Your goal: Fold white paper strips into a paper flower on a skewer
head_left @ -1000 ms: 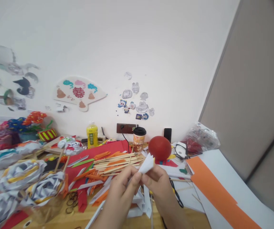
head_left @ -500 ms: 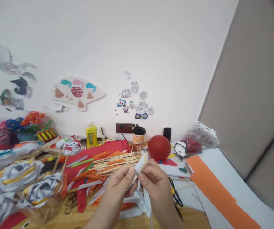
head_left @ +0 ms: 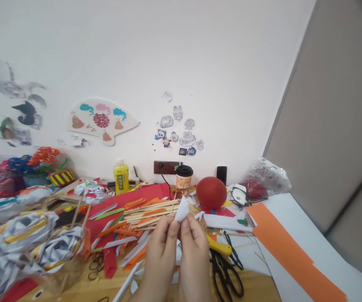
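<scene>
Both hands are side by side above the wooden table, thumbs up, pinching one small piece of folded white paper (head_left: pixel 182 209). Its pointed tip sticks up between the fingertips. My left hand (head_left: pixel 161 247) is closed on the paper's left side, my right hand (head_left: pixel 194 247) on its right side. The lower part of the paper is hidden by the fingers. Just beyond lies a stack of thin wooden sticks (head_left: pixel 149 214) among orange, white and green folded paper strips. To the right of my right hand are black-handled scissors (head_left: pixel 226 277) and a yellow-handled tool (head_left: pixel 219 245).
Crumpled-looking white and yellow folded-paper pieces (head_left: pixel 26 230) fill the left. At the back stand a yellow bottle (head_left: pixel 121 178), a lidded cup (head_left: pixel 184 182) and a red balloon-like ball (head_left: pixel 211 192). White sheets (head_left: pixel 281 214) and an orange strip (head_left: pixel 289 251) lie right.
The hands have drawn together and turned more upright around the paper. The paper now shows a white pointed tip instead of a longer edged strip. The scissors have come into view.
</scene>
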Motion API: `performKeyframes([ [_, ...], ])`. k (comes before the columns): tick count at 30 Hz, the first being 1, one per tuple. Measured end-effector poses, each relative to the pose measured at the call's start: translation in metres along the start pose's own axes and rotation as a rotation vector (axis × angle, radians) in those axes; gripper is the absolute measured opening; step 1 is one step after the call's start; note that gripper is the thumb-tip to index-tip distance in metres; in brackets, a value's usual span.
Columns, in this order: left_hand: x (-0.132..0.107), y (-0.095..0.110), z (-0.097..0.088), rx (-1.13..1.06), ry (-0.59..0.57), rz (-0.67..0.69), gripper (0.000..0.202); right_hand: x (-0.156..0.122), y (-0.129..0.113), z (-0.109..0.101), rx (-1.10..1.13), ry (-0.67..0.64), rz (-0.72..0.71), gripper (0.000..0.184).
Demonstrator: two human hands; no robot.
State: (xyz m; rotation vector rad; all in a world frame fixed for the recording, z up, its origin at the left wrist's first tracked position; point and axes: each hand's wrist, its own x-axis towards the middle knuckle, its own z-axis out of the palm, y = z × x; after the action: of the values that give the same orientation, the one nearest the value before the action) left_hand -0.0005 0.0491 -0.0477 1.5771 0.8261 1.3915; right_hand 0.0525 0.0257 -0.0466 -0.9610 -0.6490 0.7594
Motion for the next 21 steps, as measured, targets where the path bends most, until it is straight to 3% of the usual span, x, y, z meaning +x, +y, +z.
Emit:
performKeyframes([
  [4, 0.002, -0.002, -0.002, 0.02, -0.006, 0.032, 0.027, 0.001, -0.005, 0.0, -0.073, -0.081, -0.077, 0.028],
  [13, 0.003, 0.002, -0.006, -0.13, -0.07, -0.042, 0.03, -0.001, -0.005, 0.004, -0.108, -0.017, -0.176, 0.026],
  [18, 0.01, 0.003, -0.004, -0.163, -0.084, -0.07, 0.035, 0.008, -0.002, -0.003, -0.056, -0.14, -0.152, 0.027],
  [21, 0.015, 0.003, -0.002, -0.222, -0.178, -0.164, 0.038, 0.019, 0.0, -0.017, -0.023, -0.21, -0.133, 0.036],
])
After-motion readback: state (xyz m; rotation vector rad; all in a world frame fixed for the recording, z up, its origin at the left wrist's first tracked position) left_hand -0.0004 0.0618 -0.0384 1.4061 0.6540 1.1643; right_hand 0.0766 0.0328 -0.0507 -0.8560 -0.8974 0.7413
